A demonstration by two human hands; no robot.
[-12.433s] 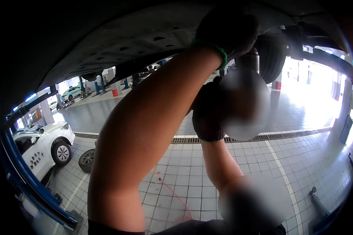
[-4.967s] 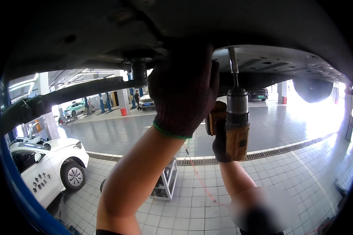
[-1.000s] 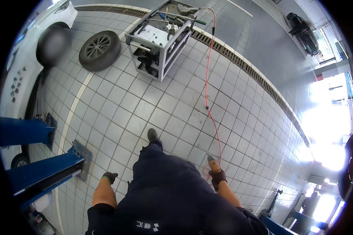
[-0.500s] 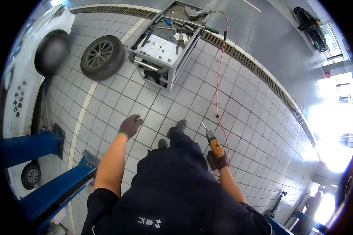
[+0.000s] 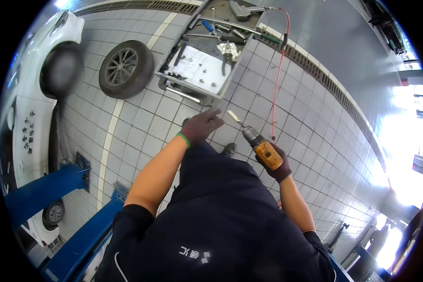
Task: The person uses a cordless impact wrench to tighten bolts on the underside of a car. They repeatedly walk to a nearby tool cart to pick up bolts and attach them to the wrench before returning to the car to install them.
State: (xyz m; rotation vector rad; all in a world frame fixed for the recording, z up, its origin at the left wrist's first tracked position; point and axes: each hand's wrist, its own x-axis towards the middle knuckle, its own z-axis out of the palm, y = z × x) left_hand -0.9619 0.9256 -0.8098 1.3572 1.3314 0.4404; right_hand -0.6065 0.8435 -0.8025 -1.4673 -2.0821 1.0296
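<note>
In my right hand (image 5: pixel 278 164), gloved and wrapped round the grip, is a yellow-and-black cordless drill (image 5: pixel 263 149). It points up and to the left, with a silver socket (image 5: pixel 233 116) at its tip. My left hand (image 5: pixel 202 126), in a dark glove with a green cuff, hovers left of that socket, a small gap apart. Its fingers reach toward the socket, slightly apart, and I see nothing in them. Just beyond the left hand stands a tool cart (image 5: pixel 213 96), its top holding a white sheet (image 5: pixel 199 70) with small dark pieces on it and pliers (image 5: pixel 227 58).
A loose wheel (image 5: pixel 127 69) lies on the tiled floor left of the cart. Farther left is a white car (image 5: pixel 26 129) beside blue lift arms (image 5: pixel 49 188). A red air hose (image 5: pixel 278 77) runs from an air tool (image 5: pixel 242 10) down to the floor on the right.
The cart has come nearer in view. My left hand has moved right and up toward the drill's tip. My right hand has raised the drill, and the socket at its tip now shows clearly.
</note>
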